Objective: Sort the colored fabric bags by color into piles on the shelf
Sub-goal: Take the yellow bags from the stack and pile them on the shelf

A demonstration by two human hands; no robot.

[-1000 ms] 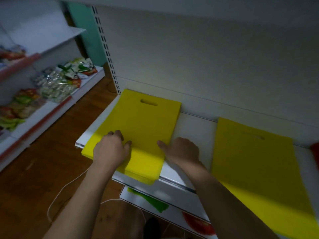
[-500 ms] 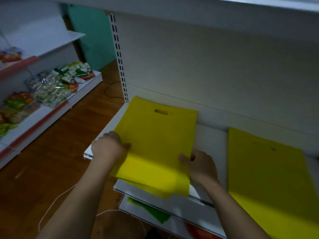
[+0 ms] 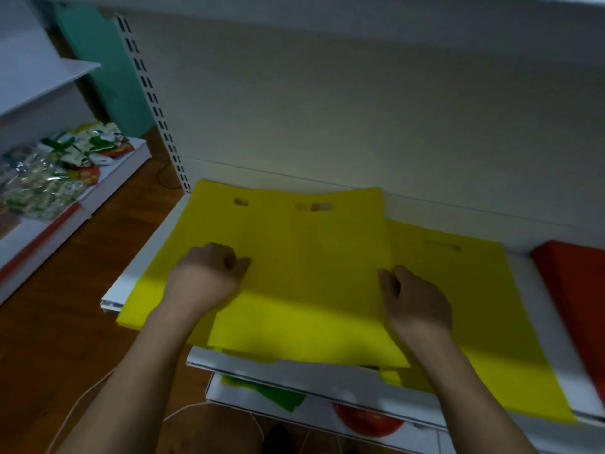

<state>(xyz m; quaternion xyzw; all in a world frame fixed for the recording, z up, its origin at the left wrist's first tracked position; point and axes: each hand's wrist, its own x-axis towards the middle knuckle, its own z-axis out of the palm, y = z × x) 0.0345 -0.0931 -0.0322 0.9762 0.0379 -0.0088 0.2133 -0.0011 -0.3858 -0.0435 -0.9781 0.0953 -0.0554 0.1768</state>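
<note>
Dim, soft — wide-angle bowing at edges

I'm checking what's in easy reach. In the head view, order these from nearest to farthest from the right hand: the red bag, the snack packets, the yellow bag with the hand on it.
From the right hand:
1. Yellow bag, under its fingers, just left.
2. Red bag, on the shelf's right end.
3. Snack packets, on the far-left shelving across the aisle.
</note>
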